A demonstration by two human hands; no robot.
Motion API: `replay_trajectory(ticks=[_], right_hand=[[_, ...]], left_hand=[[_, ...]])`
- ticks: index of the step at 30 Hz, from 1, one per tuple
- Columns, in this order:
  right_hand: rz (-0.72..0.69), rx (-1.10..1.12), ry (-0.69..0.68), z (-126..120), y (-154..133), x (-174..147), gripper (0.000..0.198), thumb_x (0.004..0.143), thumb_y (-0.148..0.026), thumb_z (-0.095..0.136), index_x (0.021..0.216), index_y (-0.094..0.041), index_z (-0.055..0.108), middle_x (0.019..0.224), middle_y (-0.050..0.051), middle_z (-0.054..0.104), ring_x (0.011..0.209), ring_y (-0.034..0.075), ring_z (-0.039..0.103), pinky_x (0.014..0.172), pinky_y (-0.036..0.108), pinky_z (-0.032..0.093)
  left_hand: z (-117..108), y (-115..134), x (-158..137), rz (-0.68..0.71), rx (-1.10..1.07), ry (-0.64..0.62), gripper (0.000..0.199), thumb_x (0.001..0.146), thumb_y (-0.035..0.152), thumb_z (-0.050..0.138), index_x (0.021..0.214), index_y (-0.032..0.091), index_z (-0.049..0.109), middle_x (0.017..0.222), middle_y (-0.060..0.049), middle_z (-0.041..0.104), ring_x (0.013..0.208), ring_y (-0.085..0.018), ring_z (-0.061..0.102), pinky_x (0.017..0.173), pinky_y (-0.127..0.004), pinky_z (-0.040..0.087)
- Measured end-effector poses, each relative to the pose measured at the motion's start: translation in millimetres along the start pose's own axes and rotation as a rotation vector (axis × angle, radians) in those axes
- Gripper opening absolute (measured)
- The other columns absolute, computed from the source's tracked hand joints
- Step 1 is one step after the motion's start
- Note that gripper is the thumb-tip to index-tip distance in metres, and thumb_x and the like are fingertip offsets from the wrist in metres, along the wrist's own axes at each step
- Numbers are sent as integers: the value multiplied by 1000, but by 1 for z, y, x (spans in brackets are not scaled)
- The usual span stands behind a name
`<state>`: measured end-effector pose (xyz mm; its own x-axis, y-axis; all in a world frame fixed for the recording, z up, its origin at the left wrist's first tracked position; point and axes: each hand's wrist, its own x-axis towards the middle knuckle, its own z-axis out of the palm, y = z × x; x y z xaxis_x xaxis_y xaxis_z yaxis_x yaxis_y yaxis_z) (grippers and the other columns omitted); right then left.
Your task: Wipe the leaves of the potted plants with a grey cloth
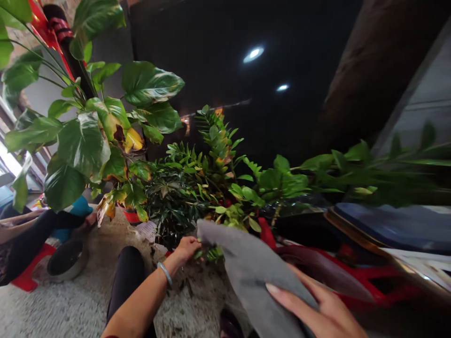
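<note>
My left hand (185,251), with a pale bangle on its wrist, is closed with its fingers pinched at a small leafy stem (214,255) low in the plants. A grey cloth (246,267) is gripped in my right hand (310,305), thumb on top and fingers behind it. The cloth's upper end reaches beside my left fingertips and covers part of the foliage. Behind both hands stands a row of green potted plants (197,183), some leaves yellowed.
A tall broad-leaved plant (81,145) with browned leaves rises at left. Another person sits on a red stool (35,267) beside a round basin (68,258). A dark glossy panel (218,56) stands behind. At right are blurred red furniture (380,277) and a blue-topped object (398,225).
</note>
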<state>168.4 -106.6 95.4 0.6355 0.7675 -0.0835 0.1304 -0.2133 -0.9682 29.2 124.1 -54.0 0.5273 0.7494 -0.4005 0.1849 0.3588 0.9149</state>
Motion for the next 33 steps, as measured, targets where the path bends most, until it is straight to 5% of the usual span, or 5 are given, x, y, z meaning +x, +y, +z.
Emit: replay_trajectory(ticks=[5,11,20,26,33], right_hand=[[-69,-112,31,52,4,51,49,54,-54,68,91,-23,70,89,8,78,91,35,71,82,40,54],[0,-54,-280,62,41,13,46,60,-54,68,90,-20,72,90,8,78,88,33,72,78,36,56],[-76,143,139,90,-26,86,46,53,-50,75,87,-19,71,78,7,76,75,28,70,64,34,54],[169,280,-191,128,16,51,41,49,-42,79,81,-17,73,76,6,77,74,28,71,68,36,54],[72,321,166,87,-11,56,50,50,-43,82,92,-20,71,78,4,76,73,26,70,63,32,54]], left_hand=[[4,-6,-8,-3,-12,-4,15,75,29,68,71,18,58,56,-1,56,50,-15,56,48,-25,41],[-13,-10,-8,146,114,111,19,71,31,72,70,13,68,60,0,55,57,-10,45,55,-23,34],[15,-19,-15,46,-127,54,12,69,25,69,69,13,71,56,-3,57,56,-16,50,57,-31,42],[-54,-6,-21,-5,-336,476,12,68,12,65,78,17,63,62,-1,57,61,-16,53,60,-28,44],[-118,20,-46,295,-576,610,20,55,15,73,68,17,58,78,-1,60,71,-13,56,65,-25,48]])
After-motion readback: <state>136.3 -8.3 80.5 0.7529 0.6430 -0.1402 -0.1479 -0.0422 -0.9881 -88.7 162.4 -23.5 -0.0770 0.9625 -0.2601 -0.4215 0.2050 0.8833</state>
